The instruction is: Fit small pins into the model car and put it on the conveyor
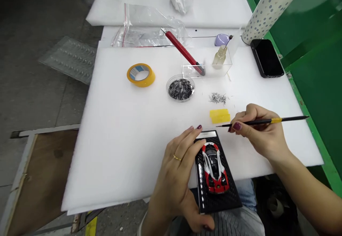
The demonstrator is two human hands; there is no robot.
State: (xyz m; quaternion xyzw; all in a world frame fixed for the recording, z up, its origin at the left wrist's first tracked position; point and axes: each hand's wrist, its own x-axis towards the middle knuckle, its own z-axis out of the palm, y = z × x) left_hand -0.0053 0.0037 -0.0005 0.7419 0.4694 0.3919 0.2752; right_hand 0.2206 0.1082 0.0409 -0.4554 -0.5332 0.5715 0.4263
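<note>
My left hand (180, 172) grips the left side of a black textured display base (232, 189), its thumb at the near end and fingers along the far left edge. On the base sits a red and white model car (216, 170). Between the thumb and fingers of my right hand (260, 131) is a thin black paintbrush (263, 121) with a yellow band, held nearly level, its fine tip pointing left above the white surface. Just beyond that tip lies a yellow tape piece (219, 116). Farther back is a small scatter of thin black strips (218, 98).
A round clear dish (180, 88) holds many black strips. Nearby are a yellow tape roll (141, 75), a red pen-like tool (183, 50) leaning on a clear box (192, 71), and a small glass bottle (219, 56). A phone (267, 58) and spotted flask (268, 11) stand right.
</note>
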